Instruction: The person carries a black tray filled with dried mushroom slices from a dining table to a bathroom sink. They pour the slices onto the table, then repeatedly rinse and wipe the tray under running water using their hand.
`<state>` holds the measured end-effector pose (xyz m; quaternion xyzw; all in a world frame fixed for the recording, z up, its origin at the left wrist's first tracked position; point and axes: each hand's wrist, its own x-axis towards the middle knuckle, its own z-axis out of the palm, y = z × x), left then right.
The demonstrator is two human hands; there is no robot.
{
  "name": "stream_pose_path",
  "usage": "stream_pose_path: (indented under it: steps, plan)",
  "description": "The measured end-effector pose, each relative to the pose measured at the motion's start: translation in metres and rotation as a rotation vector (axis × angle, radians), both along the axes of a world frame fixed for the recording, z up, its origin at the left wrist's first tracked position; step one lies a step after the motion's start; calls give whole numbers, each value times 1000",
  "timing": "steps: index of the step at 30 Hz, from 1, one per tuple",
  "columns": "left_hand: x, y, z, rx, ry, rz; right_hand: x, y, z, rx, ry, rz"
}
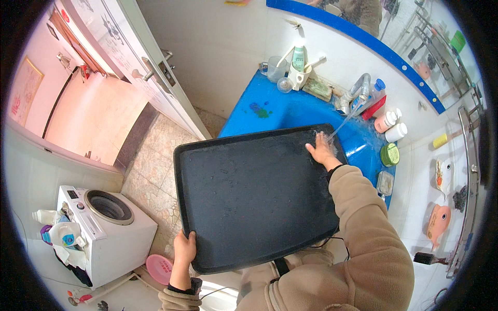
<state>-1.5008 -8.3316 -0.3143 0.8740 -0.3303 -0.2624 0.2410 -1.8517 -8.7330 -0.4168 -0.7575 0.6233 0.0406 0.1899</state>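
A large black rectangular tray (pixel 253 198) with a raised rim is held tilted, its upper right corner over the blue sink (pixel 360 145). My left hand (pixel 184 247) grips the tray's lower left edge, thumb on the rim. Flat on the tray near that upper right corner lies my right hand (pixel 323 149), fingers apart, holding nothing. Water runs from the metal faucet (pixel 363 83) onto the tray beside my right fingers. Small wet spots dot the tray's surface.
Along the sink's back stand a cup with toothbrushes (pixel 299 77), a soap bar (pixel 317 89), bottles (pixel 385 122) and a green jar (pixel 390 154). A washing machine (pixel 120 237) and a pink basin (pixel 158 269) are at lower left. An open door (pixel 155 66) stands beyond the sink's left side.
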Motion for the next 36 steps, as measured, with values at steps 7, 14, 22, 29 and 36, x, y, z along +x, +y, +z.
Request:
stream_pose_path:
  steps: [7,14,22,29,36]
  plan:
    - [5,-1,-9,-5,-6,-36,-13,51,2,97,107,74]
    - [12,-12,-11,-102,22,-80,-99,108,37,-54,70,153]
    - [40,-64,-21,-26,20,-153,-184,135,12,-113,-301,-375]
    - [72,-122,-17,89,-82,-313,-195,176,17,-75,-553,-611]
    - [116,-199,-21,88,-55,-546,-166,271,51,197,-1173,-1004]
